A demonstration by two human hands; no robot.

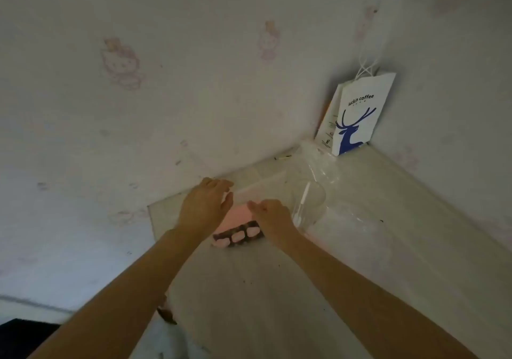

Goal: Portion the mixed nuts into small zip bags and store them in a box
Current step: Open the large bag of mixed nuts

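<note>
Hovering over a pink pack [237,231] on the table [249,303] — left hand [206,206] is spread loose, gripping nothing; right hand [273,217] is curled, can't tell if it pinches anything. Clear bags [313,192] lie just right of it — blurry, contents unreadable.

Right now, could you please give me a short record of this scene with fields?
surface: pale table in a wall corner
left hand: fingers extended, beside pink packet
right hand: over the packet's right end; grip unclear
clear plastic bags: right of the hands
corner: white paper bag with blue deer
</note>
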